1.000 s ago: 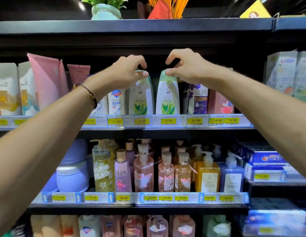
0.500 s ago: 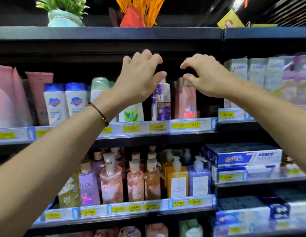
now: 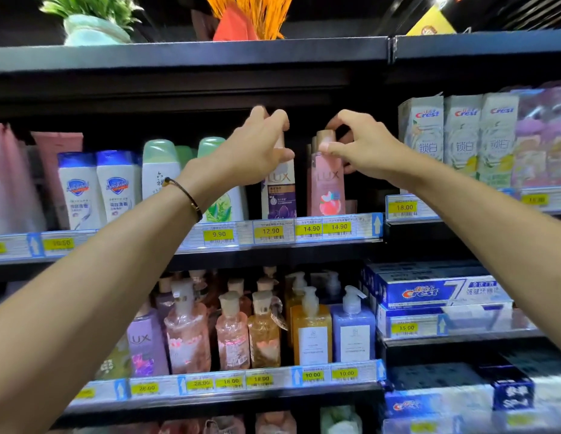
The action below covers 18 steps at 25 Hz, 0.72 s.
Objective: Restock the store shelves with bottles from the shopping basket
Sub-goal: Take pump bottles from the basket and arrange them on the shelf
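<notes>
Both hands have shifted right since half a second ago, from hovering spread above the row to closing on two bottles. My left hand (image 3: 257, 151) now curls over the top of the purple LUX bottle (image 3: 279, 195), thumb in front and fingers behind the cap. My right hand (image 3: 364, 145) pinches the cap of the pink LUX bottle (image 3: 327, 186) between thumb and curled fingers. Both bottles stand upright at the front of the shelf (image 3: 273, 256), just beside each other, labels facing me. I judge that I hold them by the caps because it is the only part that clears the crowded row, and from there I can square them to the edge above their price tags (image 3: 307, 230).

Left of my left hand stand green-capped bottles (image 3: 160, 164) and, further out, blue-capped Safeguard bottles (image 3: 80, 189). Right of my right hand, on the next bay, Crest toothpaste boxes (image 3: 461, 142) stand on end. Below both hands a lower shelf carries pump bottles (image 3: 310, 330). Above them, on the dark top board, sits a potted plant (image 3: 94, 31). This is a dim store aisle with lit shelving; the shopping basket is out of view, so I cannot tell how many bottles remain in it.
</notes>
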Each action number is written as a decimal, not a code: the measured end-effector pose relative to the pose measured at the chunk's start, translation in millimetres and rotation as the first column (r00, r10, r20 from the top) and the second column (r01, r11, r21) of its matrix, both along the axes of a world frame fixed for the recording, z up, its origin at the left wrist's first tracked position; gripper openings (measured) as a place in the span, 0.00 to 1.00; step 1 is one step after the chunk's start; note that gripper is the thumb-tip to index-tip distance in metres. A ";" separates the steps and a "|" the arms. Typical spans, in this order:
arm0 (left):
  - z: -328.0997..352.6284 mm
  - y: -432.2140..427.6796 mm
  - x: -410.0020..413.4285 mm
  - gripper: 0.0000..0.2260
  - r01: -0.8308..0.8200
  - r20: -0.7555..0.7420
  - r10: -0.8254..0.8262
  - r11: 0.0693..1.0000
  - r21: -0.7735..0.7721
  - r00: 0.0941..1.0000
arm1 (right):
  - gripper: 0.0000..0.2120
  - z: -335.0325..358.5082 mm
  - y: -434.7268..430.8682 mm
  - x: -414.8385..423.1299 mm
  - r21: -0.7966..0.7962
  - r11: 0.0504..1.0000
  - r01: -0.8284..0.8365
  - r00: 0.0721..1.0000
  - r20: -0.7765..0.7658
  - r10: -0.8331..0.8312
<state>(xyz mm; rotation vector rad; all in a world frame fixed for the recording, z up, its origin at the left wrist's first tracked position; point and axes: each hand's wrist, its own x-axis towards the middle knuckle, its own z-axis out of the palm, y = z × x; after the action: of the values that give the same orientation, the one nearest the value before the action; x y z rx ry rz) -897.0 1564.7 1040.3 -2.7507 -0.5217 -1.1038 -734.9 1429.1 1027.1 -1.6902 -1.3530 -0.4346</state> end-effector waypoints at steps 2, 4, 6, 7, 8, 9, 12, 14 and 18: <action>-1.4 4.0 0.7 0.20 0.025 0.003 -0.025 0.999 -0.028 1.000 | 0.12 -1.9 0.6 1.2 0.005 0.997 -0.072 0.990 -0.121 0.072; -0.8 5.5 0.8 0.20 0.059 0.050 -0.056 0.996 -0.061 0.997 | 0.12 -2.9 0.5 2.3 0.033 0.992 -0.122 0.975 -0.183 0.126; 0.3 6.0 -0.6 0.20 0.083 0.077 -0.077 0.994 -0.066 0.994 | 0.12 -2.5 -0.1 2.4 0.069 0.987 -0.143 0.966 -0.206 0.154; 0.6 5.6 -1.8 0.20 0.091 0.084 -0.086 0.994 -0.061 0.993 | 0.11 -1.7 -0.3 1.8 0.080 0.985 -0.152 0.963 -0.211 0.166; 0.9 6.0 -2.5 0.20 0.104 0.086 -0.098 0.993 -0.060 0.991 | 0.11 -0.8 -0.4 0.5 0.082 0.983 -0.165 0.960 -0.216 0.179; 1.1 5.9 -3.1 0.20 0.120 0.088 -0.115 0.991 -0.062 0.990 | 0.11 -0.2 -0.4 0.1 0.080 0.982 -0.173 0.958 -0.216 0.187; 3.0 5.8 -2.7 0.19 0.128 0.061 -0.124 0.990 -0.063 0.990 | 0.11 -0.9 -1.5 -2.9 0.054 0.985 -0.165 0.967 -0.186 0.172; 3.4 5.4 -1.9 0.19 0.103 0.033 -0.101 0.993 -0.058 0.994 | 0.12 -2.1 -1.0 -1.4 0.043 0.987 -0.153 0.971 -0.182 0.158; -0.4 -4.4 -2.5 0.20 0.074 0.036 -0.072 0.995 -0.059 0.997 | 0.23 -5.0 -4.4 0.8 0.041 0.990 -0.134 0.980 -0.145 0.138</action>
<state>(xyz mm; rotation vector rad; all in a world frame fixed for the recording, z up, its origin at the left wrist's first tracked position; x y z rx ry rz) -899.5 1560.3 1039.9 -2.8285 -0.4688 -1.1717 -734.0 1424.7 1022.2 -1.5615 -1.3366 -0.2460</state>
